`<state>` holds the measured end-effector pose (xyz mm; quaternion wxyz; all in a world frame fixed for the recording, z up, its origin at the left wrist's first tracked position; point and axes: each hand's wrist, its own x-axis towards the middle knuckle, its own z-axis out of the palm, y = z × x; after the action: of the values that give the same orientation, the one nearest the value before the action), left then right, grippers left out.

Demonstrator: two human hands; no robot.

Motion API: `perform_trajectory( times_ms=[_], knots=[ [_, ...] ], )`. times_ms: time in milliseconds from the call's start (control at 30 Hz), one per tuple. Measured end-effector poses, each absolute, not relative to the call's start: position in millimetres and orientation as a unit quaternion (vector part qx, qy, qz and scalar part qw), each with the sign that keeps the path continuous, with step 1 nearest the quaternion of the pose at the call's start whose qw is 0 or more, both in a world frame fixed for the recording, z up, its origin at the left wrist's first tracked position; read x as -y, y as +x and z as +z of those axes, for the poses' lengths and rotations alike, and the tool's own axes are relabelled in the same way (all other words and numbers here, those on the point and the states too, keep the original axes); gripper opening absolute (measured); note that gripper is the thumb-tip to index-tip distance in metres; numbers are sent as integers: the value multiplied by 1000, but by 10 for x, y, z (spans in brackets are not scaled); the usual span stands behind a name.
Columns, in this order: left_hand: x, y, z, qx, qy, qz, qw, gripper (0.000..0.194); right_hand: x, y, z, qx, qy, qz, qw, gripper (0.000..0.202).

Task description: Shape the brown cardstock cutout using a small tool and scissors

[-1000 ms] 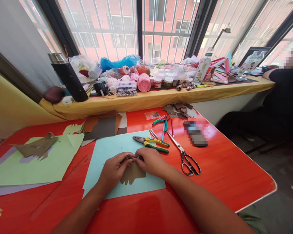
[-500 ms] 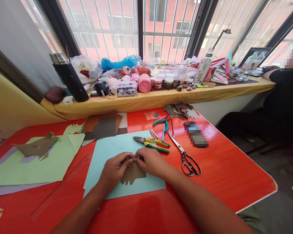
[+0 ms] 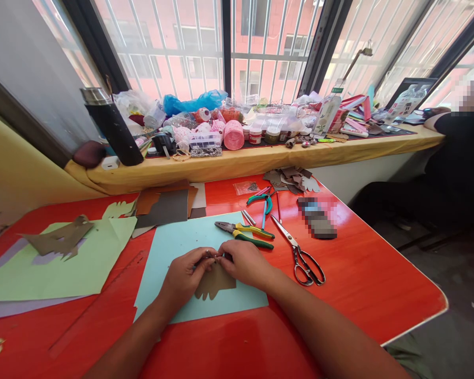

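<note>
My left hand (image 3: 189, 271) and my right hand (image 3: 243, 262) meet over a pale blue sheet (image 3: 179, 237). Thumbs and forefingers are pinched together at the upper end of a brown leather-like piece (image 3: 219, 279). Its lower left edge is cut into finger-like points, and its right side is straight. Something tiny shows between the fingertips, too small to name. Just beyond my right hand lie pliers (image 3: 247, 231) with yellow and green handles. Scissors (image 3: 298, 250) rest slightly open on the red table (image 3: 359, 279), farther right.
Green sheets (image 3: 63, 273) with a brown offcut (image 3: 59, 239) lie left. Behind are dark and brown sheets (image 3: 168, 205), teal pliers (image 3: 263, 199), a scrap pile (image 3: 290, 178) and a blurred phone-like object (image 3: 318, 218). A crowded sill (image 3: 205, 166) holds a flask (image 3: 112, 126). A person (image 3: 464, 142) sits right.
</note>
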<state>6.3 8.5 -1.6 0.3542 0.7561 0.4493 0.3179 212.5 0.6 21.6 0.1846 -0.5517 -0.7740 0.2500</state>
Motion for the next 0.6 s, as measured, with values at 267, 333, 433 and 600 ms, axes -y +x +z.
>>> perform_trajectory(
  times_ms=[267,333,433,600],
  knots=[
    [-91,43,-54,-446,752,322,363,22,-11,2126,192,773,-550,250,191,10],
    [-90,41,-53,-447,751,320,364,22,-12,2130,181,775,-549,248,193,10],
    [-91,44,-47,-447,754,317,363,22,-13,2135,175,777,-547,243,192,10],
    [-91,48,-48,-444,756,316,364,22,-12,2132,181,776,-548,244,194,10]
  ],
)
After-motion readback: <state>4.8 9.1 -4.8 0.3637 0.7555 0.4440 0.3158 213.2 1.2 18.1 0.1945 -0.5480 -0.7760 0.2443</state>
